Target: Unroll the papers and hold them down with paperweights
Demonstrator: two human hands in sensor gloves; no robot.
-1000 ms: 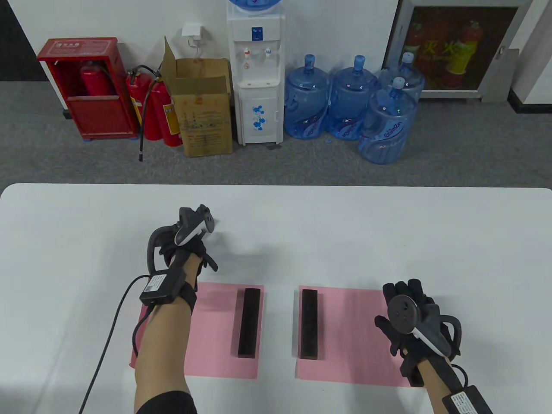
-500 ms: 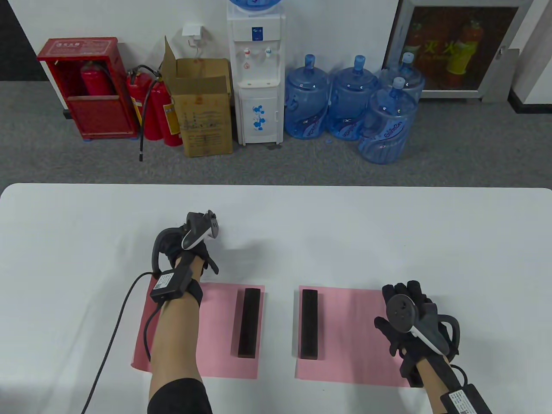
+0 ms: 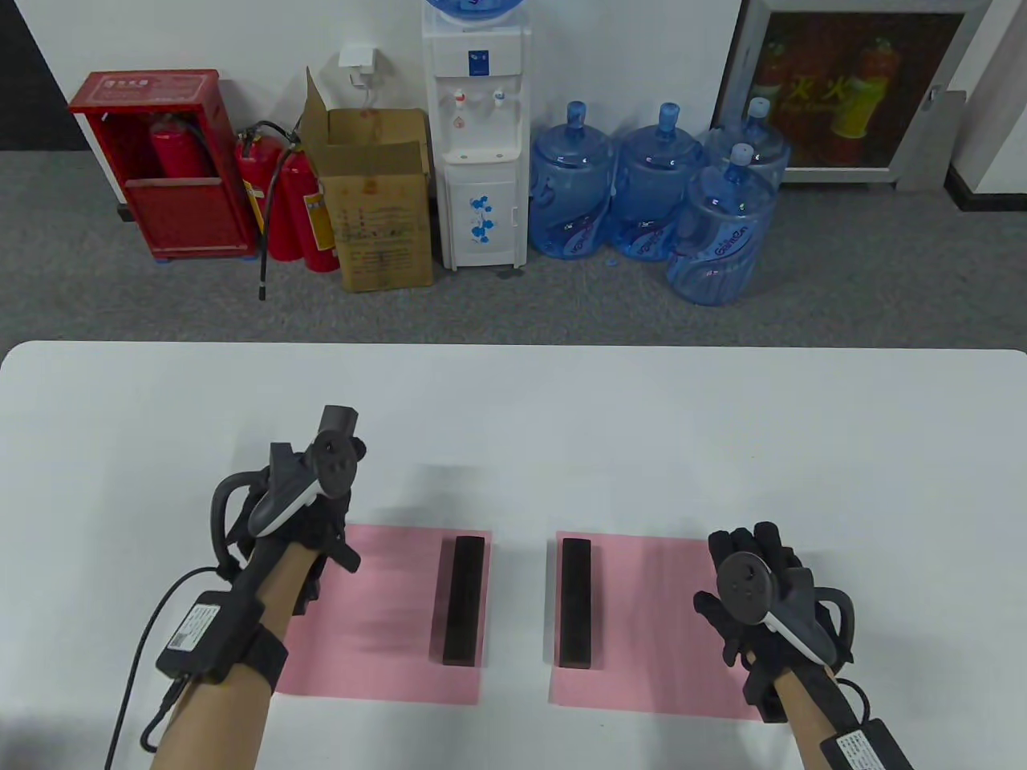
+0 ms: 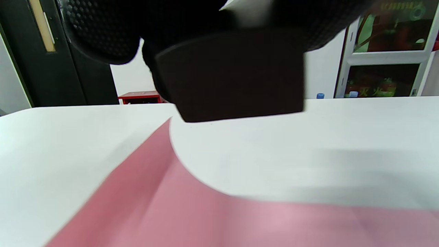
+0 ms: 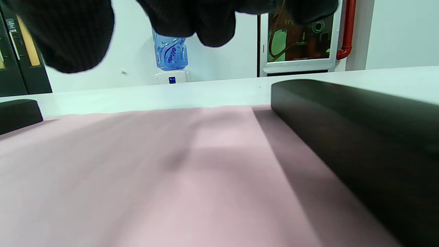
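Two pink sheets lie flat near the table's [image 3: 513, 401] front edge. Left hand [image 3: 309, 513] grips a dark paperweight [image 4: 233, 75] above the left sheet's [image 3: 385, 618] unweighted outer far corner, long axis unclear. Right hand [image 3: 762, 593] rests, fingers spread, on the right sheet's [image 3: 642, 626] outer paperweight [image 5: 360, 130].

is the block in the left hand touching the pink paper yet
Apart. The left wrist view shows the block, held by the left hand, with white table visible under it, above the paper.
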